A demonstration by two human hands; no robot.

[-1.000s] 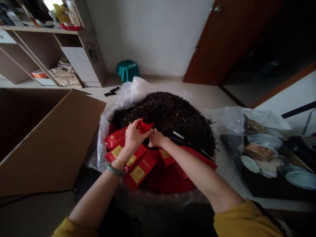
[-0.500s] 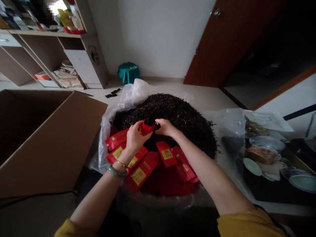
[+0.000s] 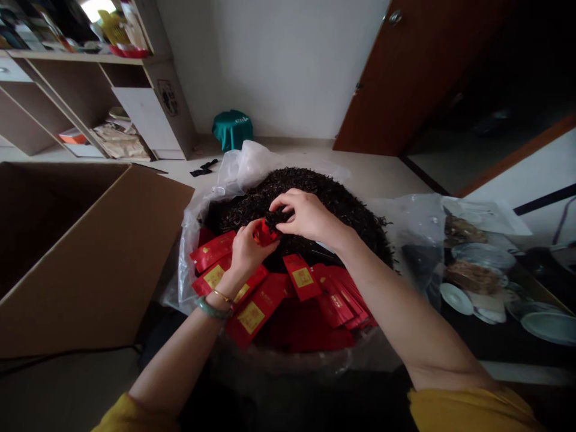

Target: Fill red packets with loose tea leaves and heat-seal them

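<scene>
A big heap of dark loose tea leaves [image 3: 333, 207] lies in a clear plastic bag [image 3: 245, 165] in front of me. My left hand [image 3: 245, 252] is closed around a small red packet [image 3: 262, 233], held open at its top. My right hand [image 3: 303, 215] hovers just above that opening, its fingers pinched on a clump of tea leaves. Several flat red packets with gold labels [image 3: 256, 309] lie fanned out along the near edge of the heap, below both hands.
A large open cardboard box [image 3: 90, 264] stands at the left. Wooden shelves [image 3: 67, 96] and a green stool [image 3: 231, 127] are at the back, a brown door [image 3: 405, 78] beyond. At the right sit dishes and bowls [image 3: 481, 282] on a dark surface.
My right hand has come up out of the heap with a pinch of tea leaves and moved over the mouth of the red packet. My left hand has stayed in place.
</scene>
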